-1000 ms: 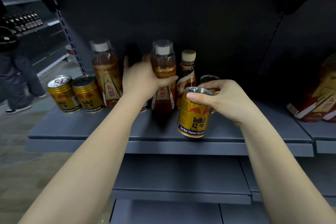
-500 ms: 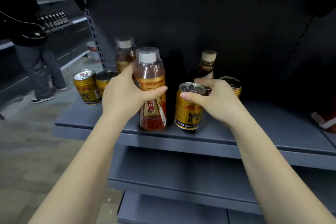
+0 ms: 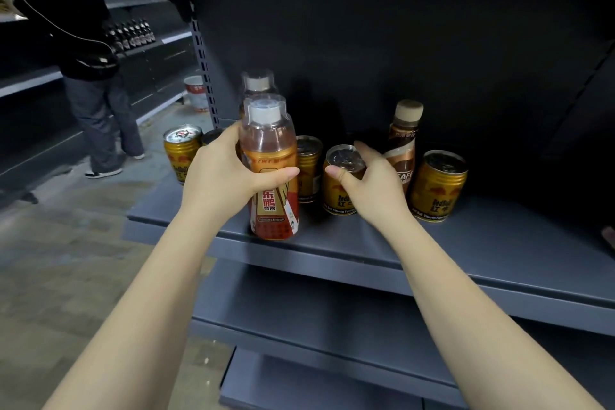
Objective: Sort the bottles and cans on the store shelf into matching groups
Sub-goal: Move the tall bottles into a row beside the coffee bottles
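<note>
My left hand grips an orange energy drink bottle with a clear cap, standing near the front edge of the grey shelf. My right hand holds a gold Red Bull can by its top rim, resting on the shelf. Behind the held bottle stands a second matching bottle. A brown coffee bottle stands upright behind my right hand. More gold cans sit at the far left, behind the held bottle and at the right.
A person in dark clothes stands in the aisle at the left beside other shelving. A white bucket sits on the floor beyond the shelf upright. Lower shelves jut out beneath my arms.
My left hand has carried the orange bottle leftward and set it in front of the other one. My right hand has lowered the gold can onto the shelf, beside another can.
</note>
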